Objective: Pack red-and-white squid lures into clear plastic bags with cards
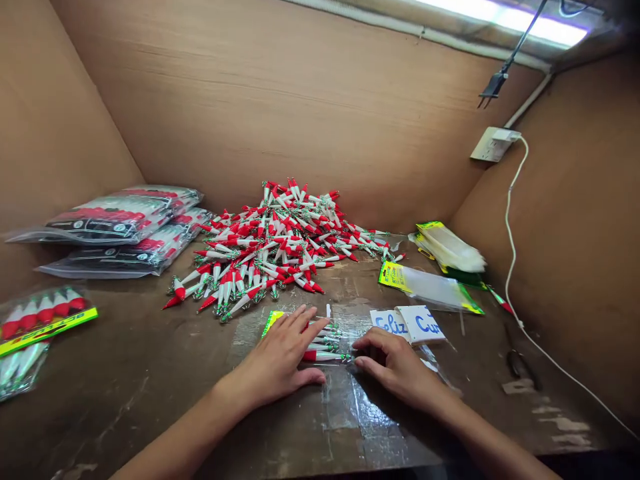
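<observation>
**Loading and Aligning**

Red-and-white lures (pixel 325 357) are laid side by side, apparently inside a clear packet (pixel 329 347) with a yellow header (pixel 273 321), near the centre of the desk (pixel 150 347). Clock positions are taken from this packet. The left hand (pixel 286 353) is spread over it, fingers apart, with the header partly covered. The right hand (pixel 393 359) is placed at the 3 o'clock end, thumb and fingertips curled; whether anything is pinched cannot be told. Loose lures are heaped at 12 o'clock (pixel 275 243), unfilled packets (pixel 430 285) are set at 2 o'clock, and filled packets (pixel 50 330) at 9 o'clock.

The step in hand is judged to be filling and straightening. For the next move, the lures should be held level under light pressure and the 3 o'clock end neatened without snagging.
</observation>
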{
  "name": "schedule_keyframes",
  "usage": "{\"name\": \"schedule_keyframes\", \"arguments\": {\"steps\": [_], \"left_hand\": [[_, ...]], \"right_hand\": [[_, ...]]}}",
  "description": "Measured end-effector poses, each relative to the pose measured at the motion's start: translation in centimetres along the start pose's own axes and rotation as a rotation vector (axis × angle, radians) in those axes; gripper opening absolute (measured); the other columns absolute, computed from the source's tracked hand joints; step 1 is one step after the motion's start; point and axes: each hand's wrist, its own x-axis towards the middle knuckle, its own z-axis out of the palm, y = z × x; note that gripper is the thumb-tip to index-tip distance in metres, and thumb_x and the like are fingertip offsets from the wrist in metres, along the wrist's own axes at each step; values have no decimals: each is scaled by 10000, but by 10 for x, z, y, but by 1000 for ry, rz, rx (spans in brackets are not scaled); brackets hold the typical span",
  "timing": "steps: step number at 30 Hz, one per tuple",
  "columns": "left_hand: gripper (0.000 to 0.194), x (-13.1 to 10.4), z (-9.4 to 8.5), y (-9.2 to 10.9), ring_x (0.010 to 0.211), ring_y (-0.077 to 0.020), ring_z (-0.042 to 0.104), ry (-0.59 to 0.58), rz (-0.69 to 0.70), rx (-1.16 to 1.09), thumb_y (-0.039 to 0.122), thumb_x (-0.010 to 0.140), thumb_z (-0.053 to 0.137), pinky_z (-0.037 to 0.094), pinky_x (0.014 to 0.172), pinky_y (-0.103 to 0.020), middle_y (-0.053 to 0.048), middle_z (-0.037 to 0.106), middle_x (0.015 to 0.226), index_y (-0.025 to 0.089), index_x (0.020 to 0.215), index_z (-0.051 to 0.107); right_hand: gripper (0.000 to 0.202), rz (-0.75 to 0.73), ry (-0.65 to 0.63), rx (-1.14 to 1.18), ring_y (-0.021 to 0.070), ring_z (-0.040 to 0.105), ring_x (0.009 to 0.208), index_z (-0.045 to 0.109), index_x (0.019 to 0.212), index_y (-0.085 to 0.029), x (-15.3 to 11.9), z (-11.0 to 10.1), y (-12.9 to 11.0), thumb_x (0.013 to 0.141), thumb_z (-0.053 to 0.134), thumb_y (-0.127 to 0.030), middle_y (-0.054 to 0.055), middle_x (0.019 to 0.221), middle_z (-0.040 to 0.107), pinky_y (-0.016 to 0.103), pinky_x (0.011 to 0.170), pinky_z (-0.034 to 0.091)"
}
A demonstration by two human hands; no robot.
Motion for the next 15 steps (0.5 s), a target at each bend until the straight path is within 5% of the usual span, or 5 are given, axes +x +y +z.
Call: {"name": "schedule_keyframes", "arguments": {"steps": [8,15], "left_hand": [[846,0,5,-8,1399,-289,449,-35,-39,-94,470,824,783,362,1165,-470,-90,440,1551,340,1535,344],[839,-3,5,-7,1489,-273,326,-107,-100,-129,483,875,723,316,1198,-433,-81,317,1636,337,1571,278]], "right_hand": [[30,-49,3,-49,175,639,855,721,929,-253,9,11,3,910,699,-243,2,924,686,286,769,450],[45,-77,-16,-48,164,644,844,727,932,-265,14,15,-1,913,699,-234,-11,901,684,281,759,449]]}}
